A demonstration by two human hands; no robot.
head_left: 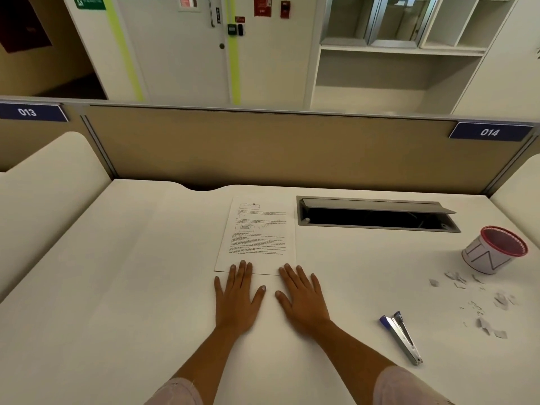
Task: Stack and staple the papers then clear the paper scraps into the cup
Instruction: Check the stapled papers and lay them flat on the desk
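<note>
Nearest the person, both forearms reach forward out of pale sleeves (409,387) across the white desk (117,287). The left hand (238,296) and right hand (304,299) lie palm down side by side, fingers straight and spread, holding nothing. The fingertips of both rest on the near edge of the printed papers (257,238), which lie flat just ahead of the hands.

The sheets look squared into one neat pile, so the stacking seems done or nearly so. How many sheets there are cannot be told, and no staple is visible at this size. The stapler (401,337), blue and silver, lies unheld on the desk to the right of the right hand and a little nearer the person. It looks as if the stapling is yet to come.

Beyond the stapler, further right, the paper scraps (479,302) are strewn loosely over the desk, not yet cleared. The cup (493,249), red-rimmed with a paper wrap, stands just past them and well to the right of the hands. Its mouth shows no scraps that can be made out.

Nothing lies between the hands and the stapler. An open cable hatch (377,217) gapes just right of the papers' far end, a hole that light scraps could fall into. Behind it runs a tan partition (263,147) with the labels 013 and 014, then a door (181,54) and shelving (397,62).
</note>
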